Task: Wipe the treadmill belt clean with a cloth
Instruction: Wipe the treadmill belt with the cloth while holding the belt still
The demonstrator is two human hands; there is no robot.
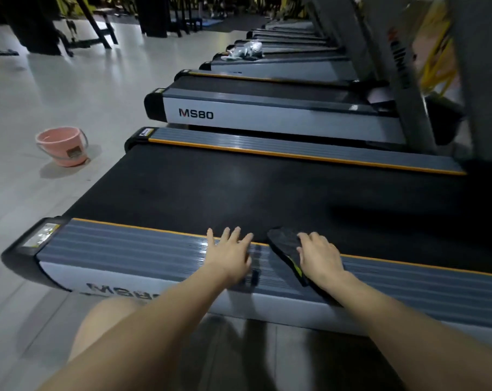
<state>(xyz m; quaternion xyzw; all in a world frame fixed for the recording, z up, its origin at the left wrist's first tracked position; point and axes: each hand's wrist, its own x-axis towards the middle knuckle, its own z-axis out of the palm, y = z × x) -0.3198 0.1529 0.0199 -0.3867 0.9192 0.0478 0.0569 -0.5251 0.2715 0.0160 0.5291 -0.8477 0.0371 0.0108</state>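
The black treadmill belt [225,187] runs across the middle of the view between two grey side rails with orange edges. A dark cloth [284,246] with a yellow-green trim lies across the near rail [120,244], its far end on the belt. My right hand [319,255] presses flat on the cloth's right side, fingers pointing at the belt. My left hand [232,251] rests flat on the near rail just left of the cloth, fingers spread and holding nothing, fingertips at the orange edge.
A pink bucket [63,146] stands on the pale floor to the left of the treadmill's end. More treadmills [267,111] line up behind, one with a crumpled light cloth [246,50] on it. Grey uprights [402,69] rise at right. My knee [109,328] is near the rail.
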